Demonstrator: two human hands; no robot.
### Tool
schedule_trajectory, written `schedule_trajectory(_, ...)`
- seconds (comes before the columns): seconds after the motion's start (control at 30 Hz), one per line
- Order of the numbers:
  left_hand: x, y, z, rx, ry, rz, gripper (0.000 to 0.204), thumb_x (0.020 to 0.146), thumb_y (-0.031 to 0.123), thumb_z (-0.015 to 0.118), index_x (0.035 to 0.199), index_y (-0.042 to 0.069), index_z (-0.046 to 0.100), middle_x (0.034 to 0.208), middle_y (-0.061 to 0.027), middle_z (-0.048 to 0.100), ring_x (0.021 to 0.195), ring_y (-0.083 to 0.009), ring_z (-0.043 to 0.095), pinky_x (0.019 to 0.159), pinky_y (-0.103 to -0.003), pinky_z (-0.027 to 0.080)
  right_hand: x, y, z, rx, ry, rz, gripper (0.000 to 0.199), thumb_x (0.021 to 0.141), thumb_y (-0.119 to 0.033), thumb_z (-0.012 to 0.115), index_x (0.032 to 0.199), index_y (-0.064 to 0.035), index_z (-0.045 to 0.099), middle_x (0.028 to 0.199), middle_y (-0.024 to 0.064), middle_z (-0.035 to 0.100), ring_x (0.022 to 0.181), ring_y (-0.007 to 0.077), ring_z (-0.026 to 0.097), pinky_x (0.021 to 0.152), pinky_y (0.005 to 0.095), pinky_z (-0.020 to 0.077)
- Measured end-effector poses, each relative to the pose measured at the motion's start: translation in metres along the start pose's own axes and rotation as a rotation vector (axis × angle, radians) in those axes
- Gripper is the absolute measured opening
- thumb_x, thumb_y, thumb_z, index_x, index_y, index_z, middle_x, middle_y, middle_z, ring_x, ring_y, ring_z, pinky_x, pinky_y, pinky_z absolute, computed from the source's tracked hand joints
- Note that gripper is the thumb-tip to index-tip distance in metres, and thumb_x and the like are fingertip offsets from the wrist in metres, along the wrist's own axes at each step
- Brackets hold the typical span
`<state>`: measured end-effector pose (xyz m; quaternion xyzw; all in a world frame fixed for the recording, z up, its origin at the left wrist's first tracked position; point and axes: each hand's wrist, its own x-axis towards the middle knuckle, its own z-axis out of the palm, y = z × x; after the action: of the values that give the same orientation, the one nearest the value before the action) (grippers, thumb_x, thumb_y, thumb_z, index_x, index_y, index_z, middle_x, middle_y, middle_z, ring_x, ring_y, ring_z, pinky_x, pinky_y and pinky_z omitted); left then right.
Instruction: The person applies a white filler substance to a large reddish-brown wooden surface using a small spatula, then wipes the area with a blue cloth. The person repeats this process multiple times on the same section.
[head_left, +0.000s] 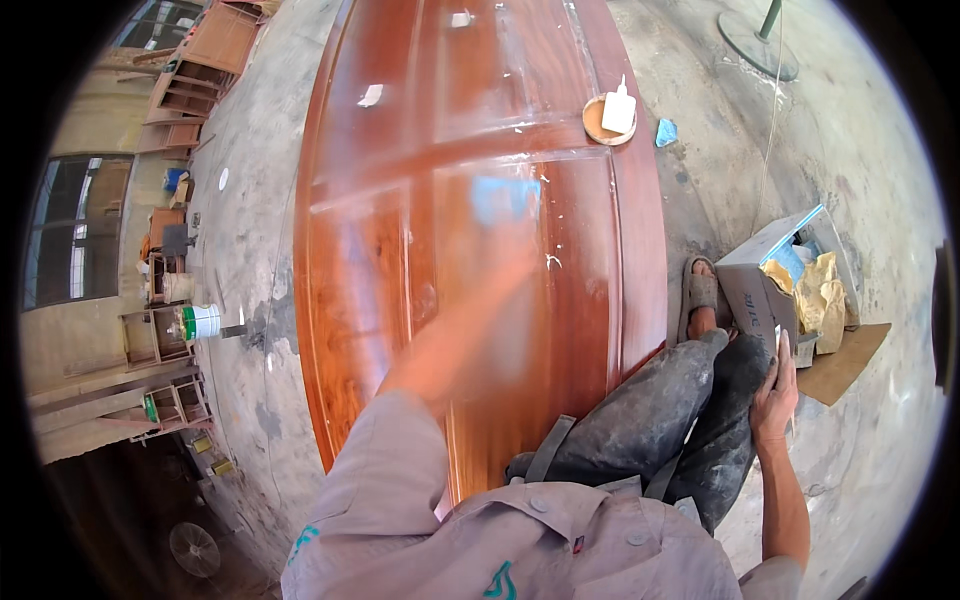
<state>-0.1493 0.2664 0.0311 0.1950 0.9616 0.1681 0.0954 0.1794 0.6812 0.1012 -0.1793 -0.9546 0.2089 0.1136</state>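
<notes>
Grey shirt (620,565) nearest. Left hand (513,248) blurred at blue sheet (498,200) on reddish wooden panel (583,225); right hand (774,402) beside dark trousers (640,405). Cannot tell either grip's closure. Judged best: flat contact, even pressure along the grain.

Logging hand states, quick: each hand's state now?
Left hand: with a blue sheet over the panelled wooden door; grip too blurred to tell.
Right hand: by the trousered knee; grip unclear.

Left grip (515,238): motion-smeared | blue pad (500,202): outline blurred | reddish wooden panel (640,255): far end cropped by top edge | cardboard box (748,292): bottom hidden by crumpled paper (822,290)
</notes>
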Motion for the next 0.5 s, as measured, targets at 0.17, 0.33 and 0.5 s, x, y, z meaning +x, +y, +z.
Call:
schedule_trajectory(0.17, 0.037, 0.001, 0.003, -0.118, 0.066, -0.052, 0.059, 0.099, 0.01, 0.057, 0.158, 0.01, 0.05, 0.16, -0.0477, 0.025, 0.153, -0.0601, 0.023, 0.127, -0.055, 0.028, 0.001, -0.002, -0.002, -0.025, 0.026, -0.032, 0.051, 0.104, 0.002, 0.05, 0.154, -0.0027, 0.052, 0.121, 0.0222, 0.069, 0.104, 0.0404, 0.067, 0.093, 0.0458, 0.052)
schedule_trajectory(0.33, 0.037, -0.006, 0.001, -0.089, 0.051, -0.063, 0.058, 0.102, 0.01, 0.054, 0.159, 0.01, 0.048, 0.16, -0.0472, 0.026, 0.152, -0.06, 0.026, 0.127, -0.055, 0.028, 0.0, -0.002, 0.001, -0.022, 0.022, -0.045, 0.051, 0.104, 0.001, 0.05, 0.155, -0.0034, 0.051, 0.123, 0.0219, 0.069, 0.104, 0.0396, 0.068, 0.092, 0.0446, 0.0526)
schedule_trajectory(0.5, -0.074, 0.008, 0.019, -0.035, 0.008, 0.033, 0.056, 0.103, 0.004, 0.052, 0.159, 0.007, 0.047, 0.164, -0.0434, 0.021, 0.153, -0.0597, 0.023, 0.126, -0.055, 0.03, -0.005, 0.0, 0.002, -0.019, 0.015, 0.014, 0.05, 0.105, 0.0, 0.05, 0.155, -0.0035, 0.051, 0.136, 0.0221, 0.066, 0.112, 0.0387, 0.068, 0.096, 0.0437, 0.0524)
